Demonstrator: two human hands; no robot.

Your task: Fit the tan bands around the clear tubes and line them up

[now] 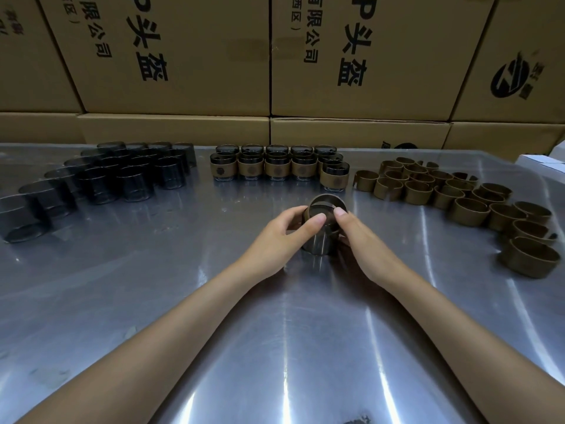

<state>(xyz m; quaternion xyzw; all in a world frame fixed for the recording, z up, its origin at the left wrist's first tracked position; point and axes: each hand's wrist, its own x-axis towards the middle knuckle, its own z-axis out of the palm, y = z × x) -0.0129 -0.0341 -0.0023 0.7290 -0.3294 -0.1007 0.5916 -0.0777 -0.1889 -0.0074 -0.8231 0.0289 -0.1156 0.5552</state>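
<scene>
Hands point(321, 237) gripping clear tube point(321, 243), tan band point(307, 214)

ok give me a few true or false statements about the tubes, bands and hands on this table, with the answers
1. Both hands hold one tube. True: the left hand and right hand grip the clear tube in the middle of the metal table.
2. The loose tan bands lie on the left. False: they lie on the right; the bare tubes stand on the left.
3. The banded tubes stand in rows at the far middle. True.
4. A tan band sits near the held tube's top. True.
5. Plastic crates stand behind the table. False: cardboard boxes do.
</scene>
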